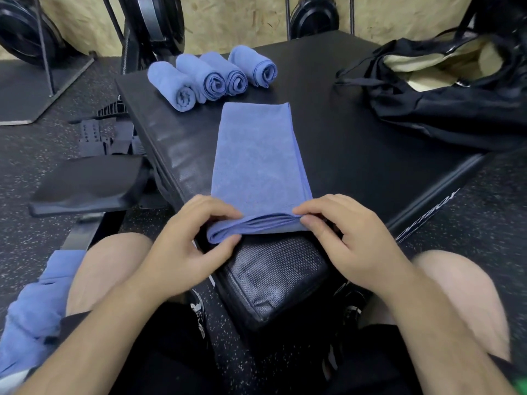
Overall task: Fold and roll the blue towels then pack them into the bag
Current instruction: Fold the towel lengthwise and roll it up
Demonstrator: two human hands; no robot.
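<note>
Where the towel (256,155) lies: it is laid flat on the desk (356,155), folded into a long strip that runs away from the person, with its near end by the desk's near edge.
Left hand (182,246): it is curled, and the near left corner of the towel is pinched between thumb and fingers.
Right hand (350,243): it is curled too, and the near right corner is pinched the same way.
Near end: it is lifted a little and turned over, so a roll seems to be just begun.
Rolls (211,76): four blue towels are rolled up and set side by side at the far left of the desk, well apart from the bag.
Bag (445,109): it is black and set at the far right of the desk. Its mouth is open and a pale inside is shown. No towel can be seen in it.
Pile (37,303): more blue cloth is heaped low on the left, beside the left knee. These look like towels not yet folded, but how many cannot be told.
Done: four towels are rolled and a fifth is folded.
Left to do: the fifth must be rolled, the pile folded and rolled, and all of them packed.
Around: a black seat (85,183) is seen left of the desk, and round plates (22,29) are leaned by the back wall.
In the way: nothing is laid on the strip, so it can be rolled forward. Straps are flopped across the bag's mouth and may have to be moved.
</note>
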